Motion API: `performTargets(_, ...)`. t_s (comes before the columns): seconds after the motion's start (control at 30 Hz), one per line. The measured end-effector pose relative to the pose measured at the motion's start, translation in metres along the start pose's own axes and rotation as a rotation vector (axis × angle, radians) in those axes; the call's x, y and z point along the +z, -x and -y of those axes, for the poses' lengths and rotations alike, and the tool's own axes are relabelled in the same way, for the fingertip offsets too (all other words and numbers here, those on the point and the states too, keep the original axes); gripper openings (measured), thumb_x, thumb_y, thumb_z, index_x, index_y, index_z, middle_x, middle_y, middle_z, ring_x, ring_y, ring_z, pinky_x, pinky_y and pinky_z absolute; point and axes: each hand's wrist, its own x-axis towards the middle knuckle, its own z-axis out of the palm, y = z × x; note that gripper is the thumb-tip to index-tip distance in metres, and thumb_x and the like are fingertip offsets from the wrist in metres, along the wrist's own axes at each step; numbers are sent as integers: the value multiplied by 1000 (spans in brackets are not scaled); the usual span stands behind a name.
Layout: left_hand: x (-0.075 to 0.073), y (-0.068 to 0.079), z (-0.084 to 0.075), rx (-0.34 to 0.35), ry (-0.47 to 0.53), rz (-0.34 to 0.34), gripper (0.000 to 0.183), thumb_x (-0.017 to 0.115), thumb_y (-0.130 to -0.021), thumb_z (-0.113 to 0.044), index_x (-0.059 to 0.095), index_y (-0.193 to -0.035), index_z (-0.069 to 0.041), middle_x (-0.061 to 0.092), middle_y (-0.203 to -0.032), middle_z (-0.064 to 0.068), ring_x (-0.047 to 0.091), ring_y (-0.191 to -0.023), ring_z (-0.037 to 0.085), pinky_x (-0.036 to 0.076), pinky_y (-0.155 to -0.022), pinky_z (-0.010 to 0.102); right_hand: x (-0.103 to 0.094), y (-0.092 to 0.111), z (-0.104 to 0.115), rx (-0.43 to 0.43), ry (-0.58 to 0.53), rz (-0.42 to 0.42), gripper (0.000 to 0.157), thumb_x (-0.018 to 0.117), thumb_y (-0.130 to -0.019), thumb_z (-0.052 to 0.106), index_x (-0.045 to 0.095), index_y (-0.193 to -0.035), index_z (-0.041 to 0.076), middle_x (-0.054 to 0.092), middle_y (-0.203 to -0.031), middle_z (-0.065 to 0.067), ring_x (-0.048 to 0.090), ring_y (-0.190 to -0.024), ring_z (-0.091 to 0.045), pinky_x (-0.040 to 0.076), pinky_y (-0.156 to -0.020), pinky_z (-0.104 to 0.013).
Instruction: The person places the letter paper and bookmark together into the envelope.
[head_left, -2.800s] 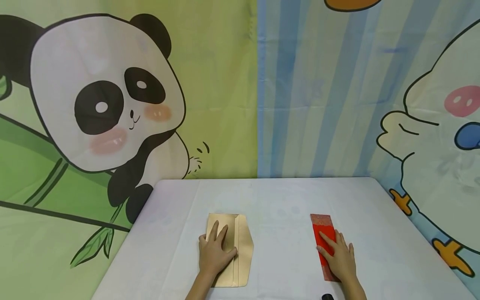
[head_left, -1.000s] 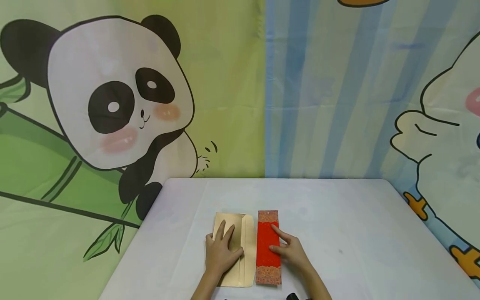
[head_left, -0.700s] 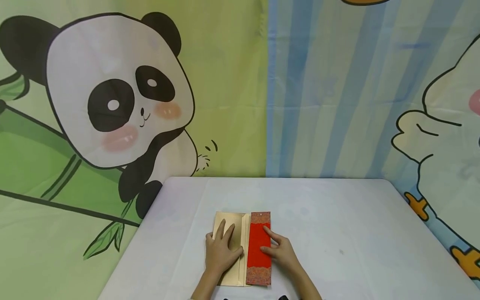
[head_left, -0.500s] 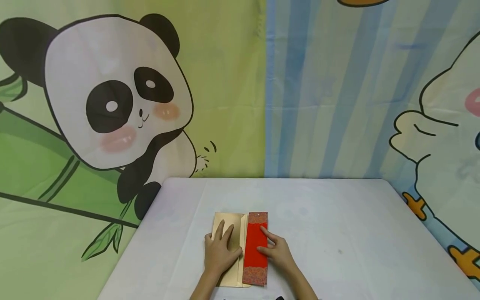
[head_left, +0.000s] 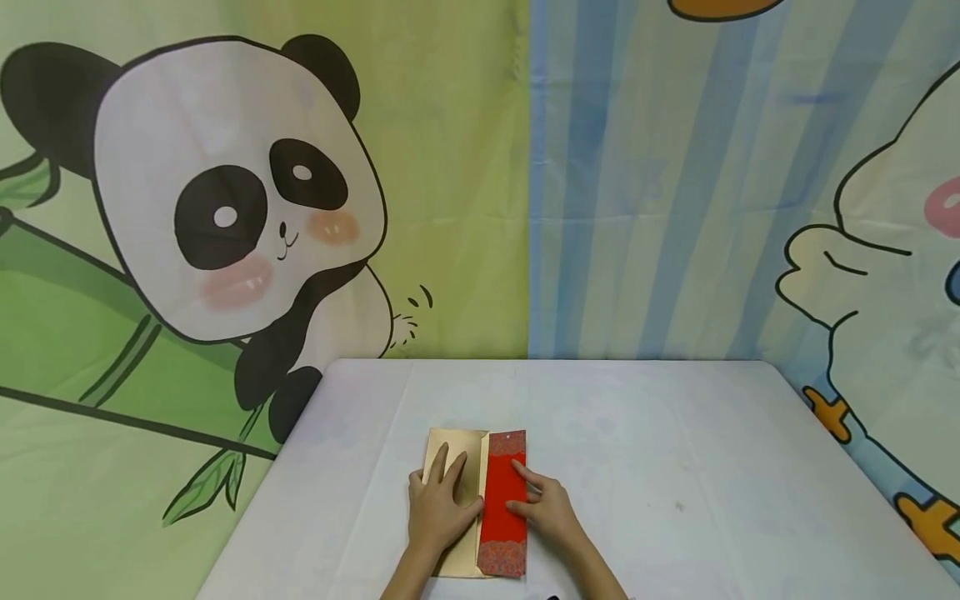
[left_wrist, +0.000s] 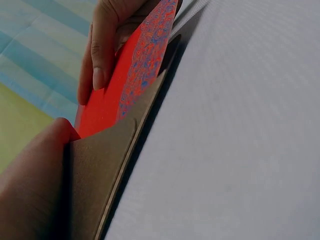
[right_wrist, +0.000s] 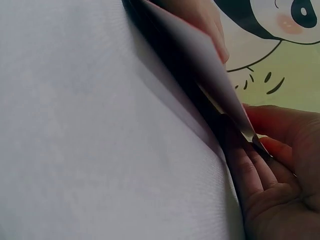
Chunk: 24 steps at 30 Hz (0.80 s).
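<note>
A tan paper envelope (head_left: 467, 560) lies on the white table with its flap side to the right. My left hand (head_left: 442, 510) rests on it, fingers spread, thumb near the opening. A long red card (head_left: 504, 496) with patterned ends and a small hole at the top lies over the flap side. My right hand (head_left: 551, 510) pinches its right edge, thumb on top. In the left wrist view, the envelope's paper (left_wrist: 100, 165) hides the near edge of the card (left_wrist: 105, 105). In the right wrist view, fingers (right_wrist: 247, 172) reach under the card's pale underside (right_wrist: 200, 42).
The white tabletop (head_left: 675, 450) extends behind and right of the envelope. A patterned cloth backdrop (head_left: 450, 167) with a cartoon panda stands behind the table. A small dark object (head_left: 552, 597) shows at the bottom edge of the head view.
My right hand has brought the red card left from the table's right side onto the envelope's flap, up against the opening. My left hand stays on the envelope.
</note>
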Motion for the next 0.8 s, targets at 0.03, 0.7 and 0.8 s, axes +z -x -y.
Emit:
performTargets(0.03,0,0,0,1,0,-4,69,66,-65,-50,57,-128,-24,38,-143,6,41,-95,35,27,-90,46,0,-1,-1,-4,0,4,65,67,-77,-5,38,-134,-10,46,-118,-41,55,-103,-43,52,-71,-33)
performTargets(0.7,-1,1,-1,5,7,-30,70,68,-62,-50,59,-126,-24,41,-141,6,41,-91,35,30,-88,47,0,-14,-34,-50,218,-18,65,74,-74,6,47,-133,-2,58,-113,-28,63,-94,-28,51,-73,-26)
performTargets(0.8,-1,1,0,13,7,-33,69,67,-63,-50,58,-127,-23,41,-141,7,42,-92,35,30,-88,47,2,-15,-33,-48,282,-30,66,75,-73,8,48,-133,2,63,-108,-21,64,-89,-23,51,-70,-24)
